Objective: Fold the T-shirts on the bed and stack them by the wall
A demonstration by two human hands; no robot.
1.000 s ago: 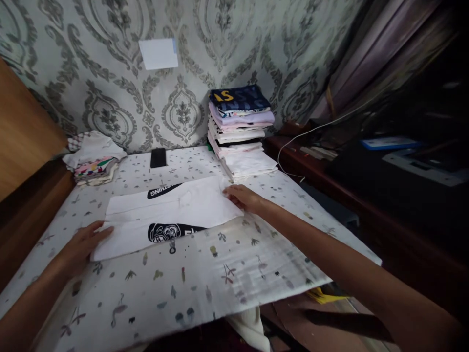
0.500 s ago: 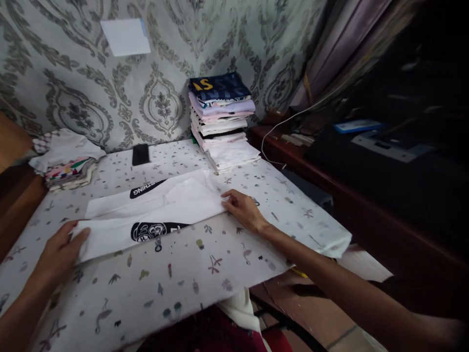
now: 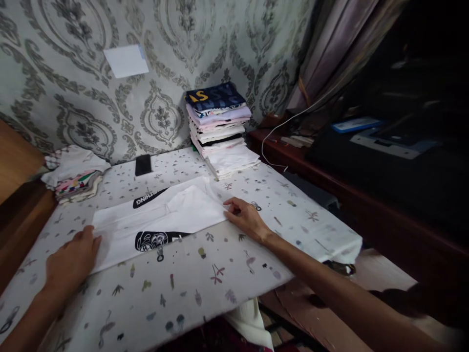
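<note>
A white T-shirt (image 3: 190,208) with black printed patches lies folded lengthwise into a long strip on the patterned tablecloth. My left hand (image 3: 73,256), palm down, is closed at the shirt's left edge, its fingertips and thumb on the cloth there; part of its grip is hidden behind the hand. At the opposite end, my right hand (image 3: 247,220) pinches the shirt's right edge between thumb and forefinger. One black patch with white lettering shows along the far side, and another with a drawn figure lies along the near side.
A tall stack of folded clothes (image 3: 220,127) stands by the wall. A smaller clothes pile (image 3: 78,178) sits at the back left, and a black phone (image 3: 143,165) lies between them. Right of the table is a dark red wooden surface (image 3: 351,205) with a white cable (image 3: 278,124).
My left hand has turned more palm down at the shirt's left edge and shifted slightly inward. My right hand keeps its pinch. The whole view has tilted slightly upward.
</note>
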